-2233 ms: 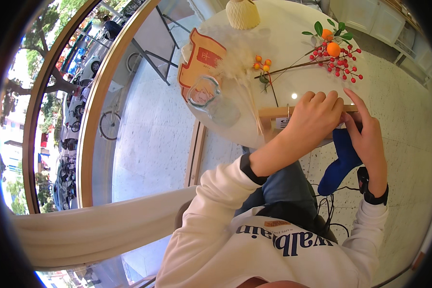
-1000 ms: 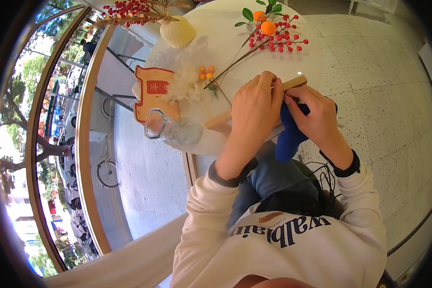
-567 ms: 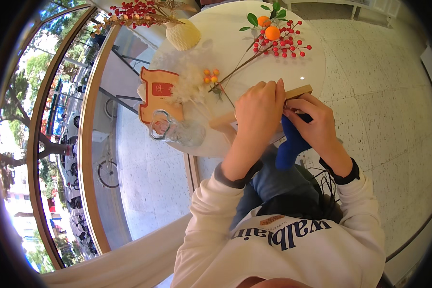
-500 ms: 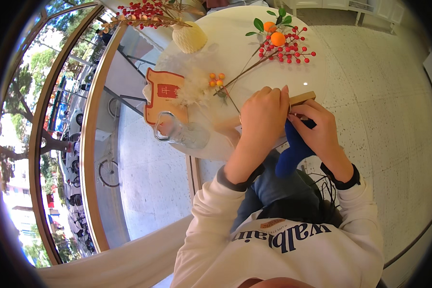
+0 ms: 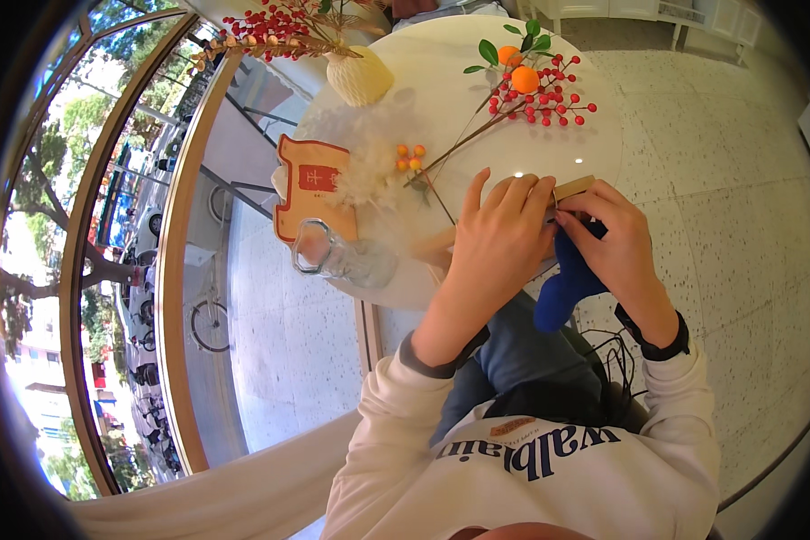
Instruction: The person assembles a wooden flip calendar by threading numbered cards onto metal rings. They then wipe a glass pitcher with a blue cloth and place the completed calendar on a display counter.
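Observation:
A light wooden bar [image 5: 574,187] runs slantwise at the table's near edge, passing behind my left hand [image 5: 502,238]. My left fingers bend over the bar, with the little finger raised away from the others. My right hand [image 5: 614,229] is beside it at the bar's right end, thumb and index finger pinched together at the top of a blue sock-shaped cloth [image 5: 562,292]. The cloth hangs below the bar, over my lap. What lies between my fingertips is mostly hidden.
On the round white table [image 5: 441,72] lie a stem with oranges and red berries [image 5: 526,81], a pampas plume [image 5: 373,175], an orange card [image 5: 315,189] and a glass jug [image 5: 346,256]. A cream vase [image 5: 358,76] stands farther back. A window [image 5: 108,270] is at left.
My left fingers have spread, the little finger lifting away from the others. Both hands, the bar and the blue cloth have shifted slightly right within the picture.

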Demonstrator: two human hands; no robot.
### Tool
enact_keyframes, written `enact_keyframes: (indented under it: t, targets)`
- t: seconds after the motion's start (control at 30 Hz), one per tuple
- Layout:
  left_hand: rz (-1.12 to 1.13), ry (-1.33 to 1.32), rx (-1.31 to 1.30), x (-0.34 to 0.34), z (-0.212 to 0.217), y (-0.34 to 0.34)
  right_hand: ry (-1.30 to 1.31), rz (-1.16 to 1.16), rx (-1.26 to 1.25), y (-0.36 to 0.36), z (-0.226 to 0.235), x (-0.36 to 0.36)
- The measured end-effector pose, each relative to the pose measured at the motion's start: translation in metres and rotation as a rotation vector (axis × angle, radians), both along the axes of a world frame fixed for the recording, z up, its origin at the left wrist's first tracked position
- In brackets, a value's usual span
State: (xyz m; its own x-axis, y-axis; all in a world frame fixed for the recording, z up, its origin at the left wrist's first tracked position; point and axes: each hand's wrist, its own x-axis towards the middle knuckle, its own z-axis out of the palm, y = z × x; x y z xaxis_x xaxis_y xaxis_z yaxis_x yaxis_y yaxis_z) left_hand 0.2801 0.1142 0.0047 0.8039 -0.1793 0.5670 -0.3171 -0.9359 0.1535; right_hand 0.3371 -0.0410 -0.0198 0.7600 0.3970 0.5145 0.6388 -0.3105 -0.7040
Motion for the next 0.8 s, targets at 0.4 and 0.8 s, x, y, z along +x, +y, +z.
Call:
enact_keyframes:
  t: [0.4,0.8]
  targets:
    - [0.062,0.037,-0.039,0.005,-0.009,-0.001,0.073,0.016,-0.013,-0.014,-0.003,-0.002]
    - [0.285,0.047,0.043,-0.018,0.027,0.027,0.161,-0.008,0.004,-0.014,-0.003,0.005]
